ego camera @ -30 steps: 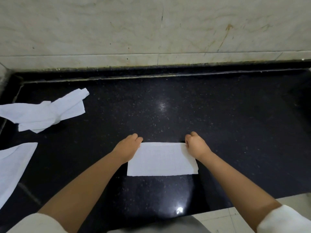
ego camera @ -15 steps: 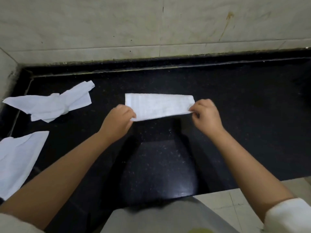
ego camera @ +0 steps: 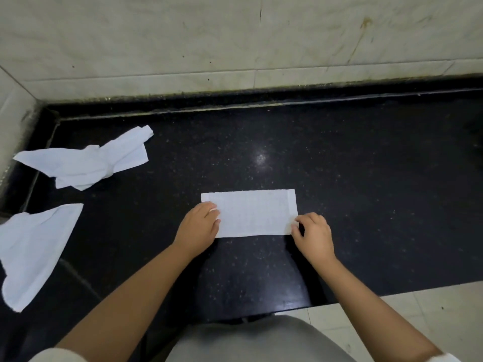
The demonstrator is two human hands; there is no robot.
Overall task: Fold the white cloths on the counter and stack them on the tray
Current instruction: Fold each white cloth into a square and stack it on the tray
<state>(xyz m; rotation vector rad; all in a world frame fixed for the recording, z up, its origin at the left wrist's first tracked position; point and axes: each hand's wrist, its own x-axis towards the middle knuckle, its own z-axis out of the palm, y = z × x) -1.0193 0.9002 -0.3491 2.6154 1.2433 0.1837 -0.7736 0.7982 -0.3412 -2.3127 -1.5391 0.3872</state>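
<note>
A folded white cloth [ego camera: 252, 212] lies flat as a rectangle on the black counter [ego camera: 339, 178], in the middle of the view. My left hand [ego camera: 200, 228] rests at the cloth's near left corner with its fingers curled onto the edge. My right hand [ego camera: 313, 235] pinches the near right corner. A crumpled white cloth [ego camera: 86, 163] lies at the far left. Another unfolded white cloth [ego camera: 34, 249] lies at the near left, partly cut off by the view's edge. No tray is in view.
A pale tiled wall [ego camera: 235, 43] rises behind the counter and turns the corner at the left. The counter's front edge [ego camera: 300, 305] runs just before my body, with light floor tiles [ego camera: 431, 309] at the lower right.
One second ago the cloth lay flat with my hands at its far corners. Both hands then lifted it off the counter. Now it lies flat again, with my hands at the near corners.
</note>
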